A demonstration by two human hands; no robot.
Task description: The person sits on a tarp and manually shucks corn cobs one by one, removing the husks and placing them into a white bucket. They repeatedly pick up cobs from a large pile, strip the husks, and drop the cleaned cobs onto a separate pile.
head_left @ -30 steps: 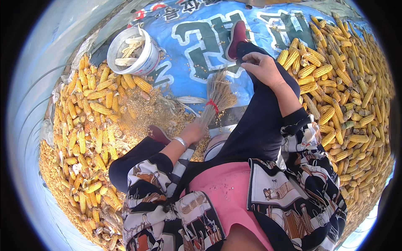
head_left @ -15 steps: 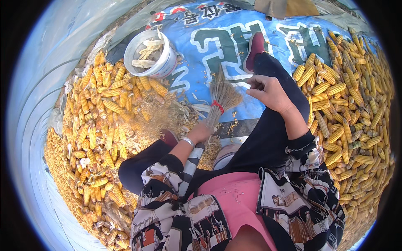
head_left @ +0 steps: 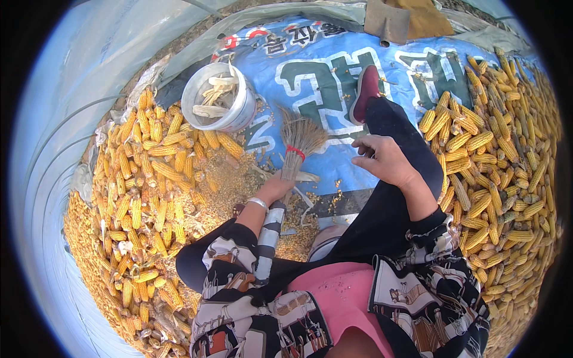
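My left hand [head_left: 276, 188] grips the handle of a small straw whisk broom [head_left: 299, 143], bound with a red band, its bristles fanned out over the blue tarp [head_left: 310, 77]. Loose corn kernels [head_left: 239, 179] lie spread under and beside the broom. My right hand [head_left: 384, 157] rests with fingers loosely curled on my black-trousered right leg [head_left: 400, 137], holding nothing. That leg stretches forward, ending in a dark red shoe [head_left: 365, 92].
Heaps of yellow corn cobs lie at my left [head_left: 140, 197] and at my right [head_left: 501, 173]. A white bucket [head_left: 218, 98] with husks stands on the tarp's far left. A shovel blade [head_left: 387, 21] lies at the far edge. Pale plastic sheeting [head_left: 65, 119] curves along the left.
My left hand has swept the broom forward and to the right across the tarp. The view has tilted, so the bucket and corn sit lower in the picture. My right hand stays on the leg.
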